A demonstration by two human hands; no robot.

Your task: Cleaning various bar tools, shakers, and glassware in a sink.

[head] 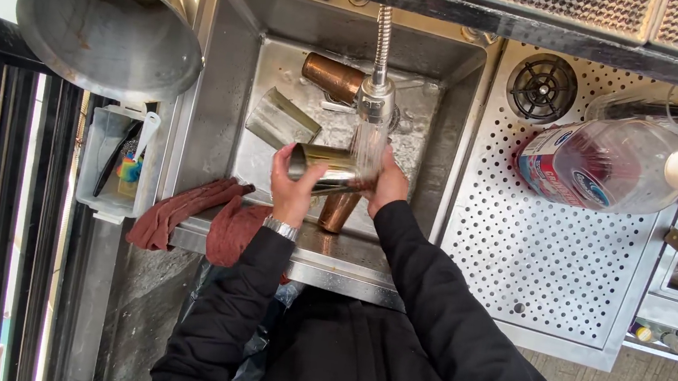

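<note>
Head view: steel shaker tin, on its side under faucet head, over sink. Left hand fingers clenched on tin's base; right hand grasps its mouth end. Copper cup below tin; red rag on sink's front-left rim; clear jug on drainboard right of sink.

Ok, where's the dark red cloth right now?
In the head view, the dark red cloth hangs over the sink's front rim at its left corner, just left of the left hand holding the metal cup.

Silver tin, maroon cloth
</note>
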